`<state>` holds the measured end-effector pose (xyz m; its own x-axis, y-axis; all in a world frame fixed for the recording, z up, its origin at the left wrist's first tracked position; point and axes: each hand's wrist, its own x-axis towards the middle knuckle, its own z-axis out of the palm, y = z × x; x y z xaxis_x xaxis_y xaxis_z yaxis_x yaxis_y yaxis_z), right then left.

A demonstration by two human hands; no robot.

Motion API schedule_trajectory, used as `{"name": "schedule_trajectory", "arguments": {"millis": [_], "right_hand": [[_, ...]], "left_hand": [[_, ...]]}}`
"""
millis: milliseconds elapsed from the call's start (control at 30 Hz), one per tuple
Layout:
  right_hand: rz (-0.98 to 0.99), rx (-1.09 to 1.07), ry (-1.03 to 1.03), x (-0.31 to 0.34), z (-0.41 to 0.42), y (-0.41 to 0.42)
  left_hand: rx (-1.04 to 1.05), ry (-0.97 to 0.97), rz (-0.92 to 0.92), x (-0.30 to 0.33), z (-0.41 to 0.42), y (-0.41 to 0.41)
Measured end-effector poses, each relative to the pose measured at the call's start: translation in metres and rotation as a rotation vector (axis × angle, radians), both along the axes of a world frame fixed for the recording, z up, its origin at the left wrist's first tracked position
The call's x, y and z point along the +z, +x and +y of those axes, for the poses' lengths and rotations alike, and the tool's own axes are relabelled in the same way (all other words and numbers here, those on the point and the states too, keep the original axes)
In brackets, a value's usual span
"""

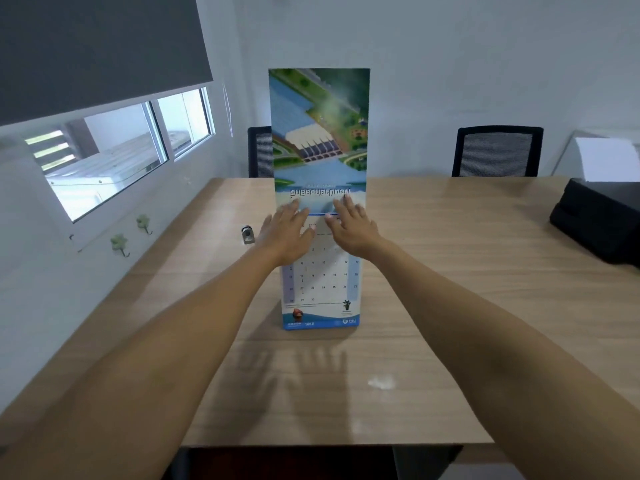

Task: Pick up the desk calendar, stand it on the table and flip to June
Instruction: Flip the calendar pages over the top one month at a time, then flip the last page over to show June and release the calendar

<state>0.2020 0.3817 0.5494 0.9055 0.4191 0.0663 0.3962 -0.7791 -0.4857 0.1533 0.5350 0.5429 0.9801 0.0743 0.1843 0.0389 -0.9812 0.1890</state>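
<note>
The desk calendar (320, 289) stands on the wooden table (433, 271) in the middle of the view, its date grid facing me. One picture page (318, 133) is raised upright above the binding, its illustration upside down. My left hand (287, 233) and my right hand (349, 225) rest side by side at the binding, fingers spread flat, with the fingertips touching the bottom of the lifted page. The hands cover the top of the date grid, so the month name is hidden.
A small metal object (248, 234) lies on the table left of the calendar. A black bag (602, 223) sits at the right edge. Two black mesh chairs (497, 152) stand behind the table. A window (114, 150) and wall hooks (143, 223) are on the left.
</note>
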Motion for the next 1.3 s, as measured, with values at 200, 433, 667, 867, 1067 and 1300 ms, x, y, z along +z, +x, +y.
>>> {"name": "schedule_trajectory", "arguments": {"millis": [200, 433, 667, 867, 1067, 1300], "right_hand": [[-0.084, -0.047, -0.159, -0.013, -0.004, 0.004], [-0.198, -0.051, -0.204, -0.021, -0.004, 0.006], [-0.265, -0.11, -0.141, -0.086, -0.016, -0.028], [-0.093, -0.139, -0.171, -0.155, -0.029, -0.07], [0.124, -0.14, -0.256, -0.218, -0.047, -0.11], [0.216, -0.093, -0.306, -0.242, -0.058, -0.129]], "left_hand": [[0.049, 0.046, 0.062, -0.008, -0.001, 0.009], [0.057, 0.042, 0.05, -0.006, -0.003, 0.019], [0.044, 0.084, -0.081, -0.073, -0.007, -0.023], [0.131, -0.073, 0.117, -0.151, -0.027, -0.07], [0.177, -0.137, 0.298, -0.208, -0.043, -0.112], [0.228, -0.116, 0.386, -0.242, -0.045, -0.135]]}}
